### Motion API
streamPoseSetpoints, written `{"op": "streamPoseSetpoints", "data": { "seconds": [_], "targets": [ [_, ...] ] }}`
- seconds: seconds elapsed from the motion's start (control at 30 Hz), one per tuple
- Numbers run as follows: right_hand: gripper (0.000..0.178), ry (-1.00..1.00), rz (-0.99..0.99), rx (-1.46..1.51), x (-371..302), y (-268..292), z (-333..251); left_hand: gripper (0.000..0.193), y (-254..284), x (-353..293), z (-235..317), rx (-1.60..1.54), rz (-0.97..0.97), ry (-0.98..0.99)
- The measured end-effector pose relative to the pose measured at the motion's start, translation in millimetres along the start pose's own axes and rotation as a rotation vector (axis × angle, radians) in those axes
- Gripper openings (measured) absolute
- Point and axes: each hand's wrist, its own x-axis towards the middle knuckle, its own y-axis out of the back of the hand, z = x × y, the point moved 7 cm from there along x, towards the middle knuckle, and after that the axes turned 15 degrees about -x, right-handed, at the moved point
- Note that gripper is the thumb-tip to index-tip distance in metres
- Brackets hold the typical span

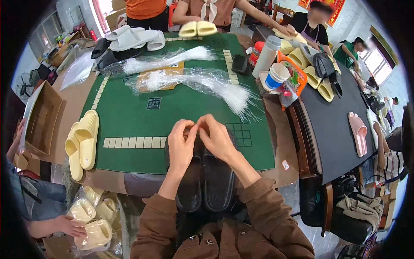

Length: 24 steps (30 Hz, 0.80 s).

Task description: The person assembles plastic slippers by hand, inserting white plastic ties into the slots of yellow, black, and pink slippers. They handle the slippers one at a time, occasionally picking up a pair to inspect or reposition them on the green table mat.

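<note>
My left hand (181,144) and my right hand (216,139) meet over a pair of black slide sandals (218,183), fingertips pinched together. Whatever lies between the fingers is too small or hidden to make out. The sandals lie side by side at the near edge of the table, their upper parts covered by my hands. Beyond my hands, a bundle of thin clear-white plastic ties (236,96) spills from its open plastic bag. A second bundle of ties (189,55) lies behind it.
A green mat (129,125) covers the table. Cream slides (87,140) stand at its left edge, near a cardboard box (43,118). Grey slides (133,39) are piled far left. A bottle (266,54) and cup (277,77) stand right. Co-workers surround the tables.
</note>
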Motion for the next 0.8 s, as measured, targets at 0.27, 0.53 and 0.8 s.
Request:
{"op": "streamPoseSetpoints", "data": {
  "seconds": [0.27,0.53,0.8],
  "targets": [
    [0.019,0.071,-0.007,-0.080,-4,0,-4,0.008,-4,-1,-2,0.086,-0.011,0.024],
    [0.009,0.013,0.026,-0.139,-3,-1,2,0.011,28,-5,-24,-0.409,0.231,0.162],
    [0.010,-0.021,0.222,-0.317,-28,89,9,0.012,3,-11,-11,0.014,-0.026,0.062]
  ]
}}
